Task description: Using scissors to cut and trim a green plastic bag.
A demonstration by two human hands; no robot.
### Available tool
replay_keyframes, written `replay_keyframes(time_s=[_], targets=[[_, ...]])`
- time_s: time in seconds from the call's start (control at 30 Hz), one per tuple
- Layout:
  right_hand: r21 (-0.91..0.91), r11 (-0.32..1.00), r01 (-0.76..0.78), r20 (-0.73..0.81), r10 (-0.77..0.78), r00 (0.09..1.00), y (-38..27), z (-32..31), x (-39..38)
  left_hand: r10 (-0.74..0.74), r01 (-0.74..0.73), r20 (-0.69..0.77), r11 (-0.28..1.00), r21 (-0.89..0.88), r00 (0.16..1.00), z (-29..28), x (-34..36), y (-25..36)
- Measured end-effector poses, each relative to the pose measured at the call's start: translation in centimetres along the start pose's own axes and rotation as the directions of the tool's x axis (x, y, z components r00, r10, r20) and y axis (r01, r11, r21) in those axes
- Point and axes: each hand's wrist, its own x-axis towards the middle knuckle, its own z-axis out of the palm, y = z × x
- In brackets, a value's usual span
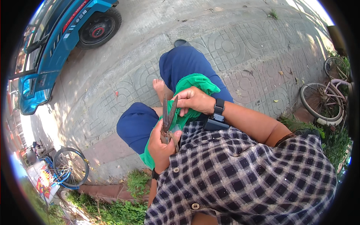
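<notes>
A pair of dark, worn metal scissors [166,116] is in my left hand [160,147], whose fingers wrap round the handles. Both blades point up and away from me, spread a little apart. My right hand [195,100] is closed in a pinch on a bright green cloth [198,81], close beside the tip of the right-hand blade. This cloth is draped over my lap and thighs, with a ragged edge at its far side. Part of it runs behind the blades and under my left hand. The exact spot where blade and cloth meet is hard to make out.
Patterned paving [240,45] lies around my bent, blue-trousered legs [187,62]. A blue vehicle [56,56] stands at the far left. One bicycle [71,167] is at the lower left, another [321,104] at the right. Green plants [138,183] grow along the near edge.
</notes>
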Motion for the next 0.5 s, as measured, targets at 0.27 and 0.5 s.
replay_keyframes(time_s=[0.27,0.5], targets=[[-0.027,1.000,0.004,-0.025,-0.005,1.000,0.49,0.15,0.35,-0.081,0.079,-0.013,0.991,-0.108,0.997,0.43,-0.05,-0.35],[-0.056,0.998,0.020,-0.007,-0.020,1.000,0.57,0.36,0.64,0.011,-0.010,-0.063,1.000,0.020,0.998,0.25,0.00,-0.87]])
